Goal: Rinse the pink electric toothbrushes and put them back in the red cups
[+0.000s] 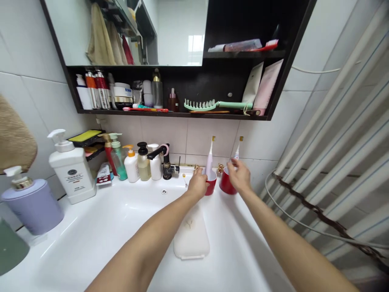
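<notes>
My left hand [198,184] is closed at the left side of a red cup [212,187], its fingers at the rim. A pale pink electric toothbrush [209,162] stands in that cup, head up. Beside it is a second red cup [225,183] on the sink's right ledge. Over its rim my right hand [240,175] has its fingers closed around the body of another electric toothbrush [237,153]. That toothbrush's head and neck show above the fingers; its lower part is hidden.
A white lidded case [192,235] lies below the cups. A black faucet [166,162] and several pump bottles [131,166] line the back. Overhead hangs a dark cabinet [170,115] holding a green hairbrush [202,106]. Pale pipes [343,170] run along the right.
</notes>
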### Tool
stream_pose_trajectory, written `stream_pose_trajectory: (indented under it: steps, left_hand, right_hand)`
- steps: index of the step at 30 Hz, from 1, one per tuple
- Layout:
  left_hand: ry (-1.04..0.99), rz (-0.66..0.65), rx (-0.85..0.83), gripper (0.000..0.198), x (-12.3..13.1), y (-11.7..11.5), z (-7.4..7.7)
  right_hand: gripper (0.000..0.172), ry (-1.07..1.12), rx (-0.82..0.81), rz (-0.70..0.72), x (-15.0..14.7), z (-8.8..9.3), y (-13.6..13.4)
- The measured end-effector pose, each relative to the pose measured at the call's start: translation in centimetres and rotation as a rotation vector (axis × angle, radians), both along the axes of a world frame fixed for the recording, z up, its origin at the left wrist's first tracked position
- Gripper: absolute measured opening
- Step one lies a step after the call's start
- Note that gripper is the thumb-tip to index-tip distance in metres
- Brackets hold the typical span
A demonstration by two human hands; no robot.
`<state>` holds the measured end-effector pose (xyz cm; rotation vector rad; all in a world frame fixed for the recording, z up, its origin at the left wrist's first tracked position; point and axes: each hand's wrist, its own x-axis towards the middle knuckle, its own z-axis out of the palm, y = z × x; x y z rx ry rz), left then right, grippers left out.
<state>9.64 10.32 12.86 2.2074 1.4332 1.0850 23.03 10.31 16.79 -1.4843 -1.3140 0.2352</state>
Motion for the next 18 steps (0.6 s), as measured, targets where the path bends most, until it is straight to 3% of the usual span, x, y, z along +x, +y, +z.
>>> stream_pose_trajectory:
  steps: [5, 10, 14, 18]
  left_hand:
    - [-0.001, -0.027, -0.014, 0.012, -2.5, -6.2, -2.4]
    - [-0.061, -0.004, -0.129, 0.02, -4.0, -10.0, -4.9]
    - [-0.078, -0.005, -0.158, 0.023, -4.2, -11.1, -4.8]
    - [-0.085, 0.004, -0.181, 0.026, -4.2, -11.7, -4.4]
  right_hand:
    - [0.024, 0.014, -0.142, 0.289, -4.7, -3.3, -2.0]
    - [0.018, 0.034, -0.193, 0.402, -6.7, -5.3, -3.8]
    - [0.02, 0.015, -0.206, 0.473, -7.5, -5.9, -5.3]
    - [0.011, 0.006, -0.174, 0.443, -8.2, -6.1, -6.1]
